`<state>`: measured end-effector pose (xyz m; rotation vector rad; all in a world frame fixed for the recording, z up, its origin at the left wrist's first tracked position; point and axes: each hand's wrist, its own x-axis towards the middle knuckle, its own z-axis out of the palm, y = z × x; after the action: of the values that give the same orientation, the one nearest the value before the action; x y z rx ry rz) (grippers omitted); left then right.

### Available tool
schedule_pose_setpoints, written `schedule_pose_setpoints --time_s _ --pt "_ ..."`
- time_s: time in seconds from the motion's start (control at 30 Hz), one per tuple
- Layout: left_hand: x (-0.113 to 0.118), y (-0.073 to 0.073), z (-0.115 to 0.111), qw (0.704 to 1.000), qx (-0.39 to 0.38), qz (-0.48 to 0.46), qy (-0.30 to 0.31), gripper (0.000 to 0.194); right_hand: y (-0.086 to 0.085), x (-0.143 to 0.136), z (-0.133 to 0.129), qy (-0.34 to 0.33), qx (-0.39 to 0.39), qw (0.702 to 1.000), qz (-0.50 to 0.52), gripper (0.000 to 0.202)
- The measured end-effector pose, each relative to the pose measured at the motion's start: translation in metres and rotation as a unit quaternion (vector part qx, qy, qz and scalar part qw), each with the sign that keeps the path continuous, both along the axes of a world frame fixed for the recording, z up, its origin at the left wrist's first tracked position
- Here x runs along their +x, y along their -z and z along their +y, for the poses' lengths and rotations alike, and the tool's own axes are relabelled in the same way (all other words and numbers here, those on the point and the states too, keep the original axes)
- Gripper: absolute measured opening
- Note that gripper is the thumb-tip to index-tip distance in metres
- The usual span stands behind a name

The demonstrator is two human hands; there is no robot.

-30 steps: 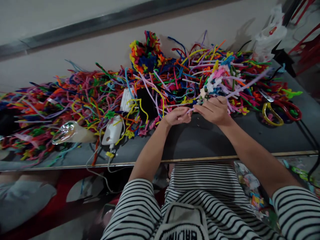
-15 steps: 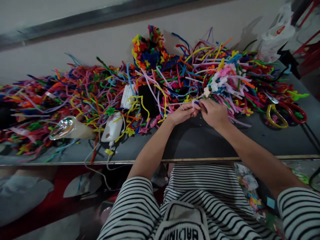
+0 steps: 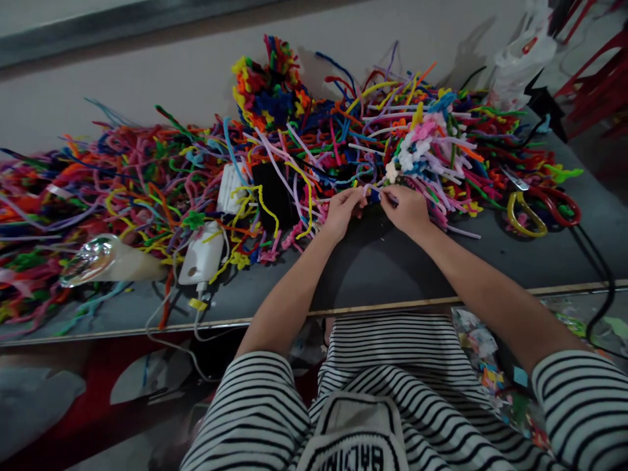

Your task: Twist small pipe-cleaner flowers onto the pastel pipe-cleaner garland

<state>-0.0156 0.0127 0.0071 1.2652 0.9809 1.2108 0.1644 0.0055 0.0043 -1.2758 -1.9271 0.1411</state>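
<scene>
My left hand (image 3: 345, 210) pinches one side of a small piece of fuzzy stem, lilac and dark blue (image 3: 373, 194), at the front edge of the pile. On its other side my right hand (image 3: 406, 208) has its fingers closed on the same piece. A narrow gap separates the hands. Just behind them lies a cluster of white and pink fuzzy flowers (image 3: 415, 154). The large heap of coloured fuzzy stems (image 3: 147, 163) stretches along the grey table (image 3: 383, 275).
Scissors with yellow and red handles (image 3: 527, 214) lie at the right. A white power bank (image 3: 202, 254) with a cable and a clear-ended roll (image 3: 115, 260) lie at the left. A black object (image 3: 272, 196) rests in the heap. A plastic bag (image 3: 520, 65) stands back right.
The view has shifted, so the table's things sit a little further left. My hands have moved slightly apart, and more of the dark blue part shows between them.
</scene>
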Motion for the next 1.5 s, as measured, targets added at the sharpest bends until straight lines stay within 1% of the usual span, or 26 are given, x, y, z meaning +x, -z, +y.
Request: schedule_pose_setpoints --time_s 0.1,0.2,0.37,0.47,0.53,0.6,0.73,0.83,0.9,1.0,1.07,1.17,1.27,1.33,1.4,1.43,1.5 --pt "-0.003 0.007 0.005 0.998 0.028 0.054 -0.002 0.029 0.008 0.002 0.012 -0.027 -0.010 1.000 0.008 0.022" --pt "-0.005 0.014 0.009 0.993 0.067 0.093 -0.001 0.025 0.012 0.002 0.018 -0.037 -0.011 0.999 0.012 0.022" --pt "-0.007 0.018 0.008 0.968 0.191 0.162 -0.011 0.024 0.012 0.002 0.009 -0.056 -0.010 0.997 -0.045 0.021" --pt "-0.007 0.017 0.005 0.949 0.243 0.197 -0.034 0.021 0.012 0.001 0.001 -0.068 -0.006 0.997 -0.036 0.022" --pt "-0.006 0.016 0.003 0.928 0.282 0.233 -0.065 0.018 0.011 0.001 -0.003 -0.074 -0.004 0.997 -0.003 0.022" --pt "-0.005 0.016 0.002 0.899 0.325 0.280 -0.087 0.017 0.010 0.001 -0.004 -0.089 -0.010 0.996 0.032 0.021" --pt "-0.004 0.017 0.000 0.840 0.402 0.351 -0.098 0.023 0.006 0.001 -0.005 -0.124 -0.049 0.986 0.099 0.022" --pt "-0.004 0.016 -0.002 0.811 0.424 0.387 -0.115 0.029 0.003 0.000 -0.007 -0.135 -0.076 0.975 0.162 0.026" --pt "-0.004 0.015 -0.004 0.807 0.419 0.398 -0.117 0.032 0.001 -0.001 -0.009 -0.137 -0.089 0.970 0.183 0.028" --pt "-0.003 0.015 -0.005 0.822 0.399 0.393 -0.103 0.033 -0.002 -0.001 -0.012 -0.129 -0.109 0.968 0.186 0.030" --pt "-0.002 0.015 -0.005 0.826 0.395 0.391 -0.096 0.033 -0.003 0.000 -0.013 -0.121 -0.115 0.967 0.190 0.030" --pt "0.002 0.016 -0.006 0.817 0.400 0.405 -0.096 0.035 -0.003 0.000 -0.012 -0.113 -0.111 0.966 0.205 0.030" --pt "0.004 0.015 -0.009 0.809 0.405 0.420 -0.076 0.037 0.000 0.002 -0.008 -0.099 -0.103 0.961 0.237 0.035" --pt "0.004 0.013 -0.011 0.809 0.409 0.417 -0.067 0.036 0.002 0.003 -0.004 -0.100 -0.106 0.954 0.263 0.038" --pt "0.003 0.010 -0.012 0.820 0.401 0.399 -0.091 0.036 0.003 0.006 0.001 -0.122 -0.139 0.938 0.292 0.038" --pt "0.002 0.009 -0.012 0.828 0.391 0.387 -0.111 0.036 0.003 0.008 0.003 -0.145 -0.175 0.924 0.306 0.039" --pt "0.000 0.008 -0.011 0.837 0.379 0.369 -0.136 0.036 0.001 0.013 0.006 -0.212 -0.275 0.881 0.321 0.040"
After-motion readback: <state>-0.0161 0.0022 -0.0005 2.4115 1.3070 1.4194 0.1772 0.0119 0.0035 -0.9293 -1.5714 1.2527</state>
